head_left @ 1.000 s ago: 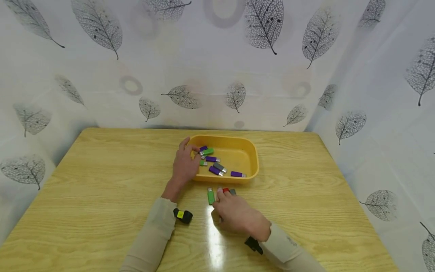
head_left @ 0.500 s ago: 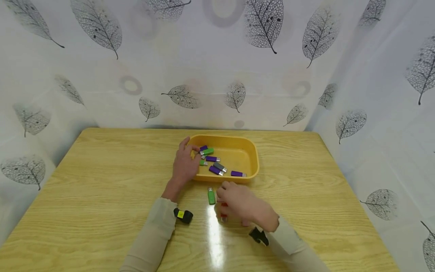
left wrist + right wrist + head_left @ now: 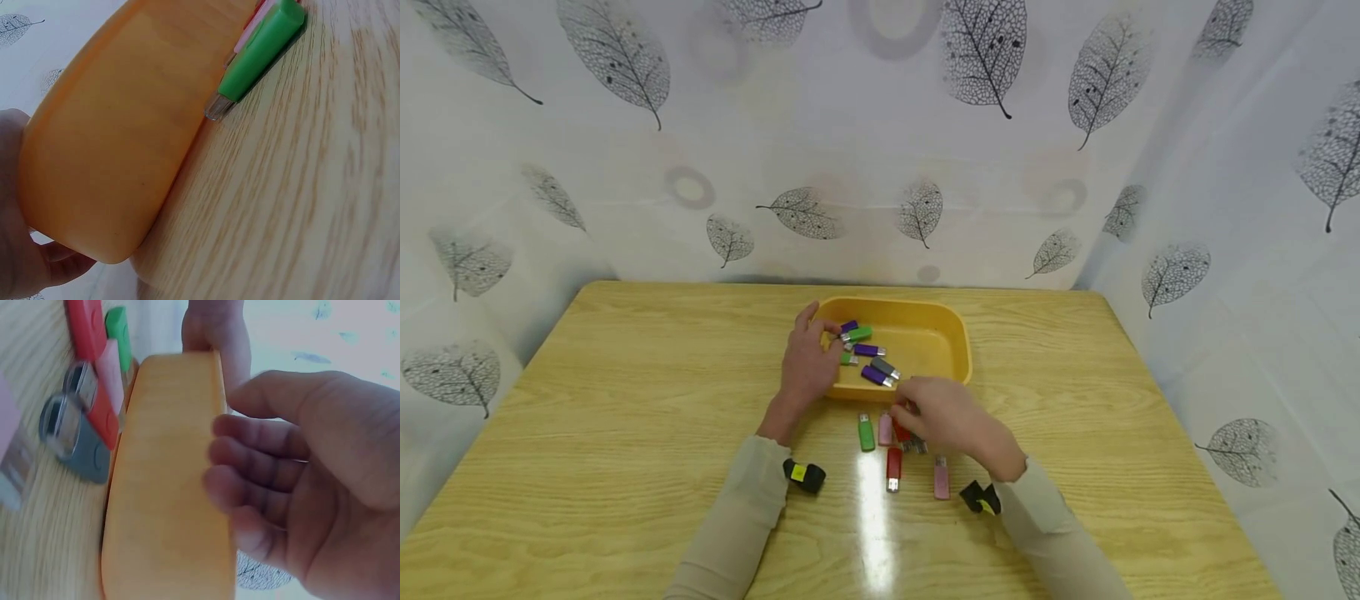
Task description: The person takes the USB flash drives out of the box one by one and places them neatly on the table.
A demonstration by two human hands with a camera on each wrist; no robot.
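In the head view, my left hand [image 3: 808,362] grips the left end of a yellow plastic tray [image 3: 951,350]; its curled fingers also show in the left wrist view. Inside the tray lie several USB sticks, among them a purple one [image 3: 870,351], a green one [image 3: 859,334] and a grey one [image 3: 885,367]. My right hand [image 3: 951,417] is at the tray's front rim, fingers loosely bent, with nothing seen in it in the right wrist view. In front of the tray stand a green stick [image 3: 866,432], a pink stick [image 3: 885,430] and a red stick [image 3: 261,7], side by side.
Nearer the front of the wooden table [image 3: 647,400] lie another red stick [image 3: 893,469] and another pink stick [image 3: 942,478]. A grey stick [image 3: 84,449] is partly under my right hand in the head view. A leaf-patterned sheet [image 3: 865,150] closes the back and sides.
My right hand has moved from the sticks on the table up to the tray's front rim, uncovering the nearer red and pink sticks. The left hand stays on the tray.
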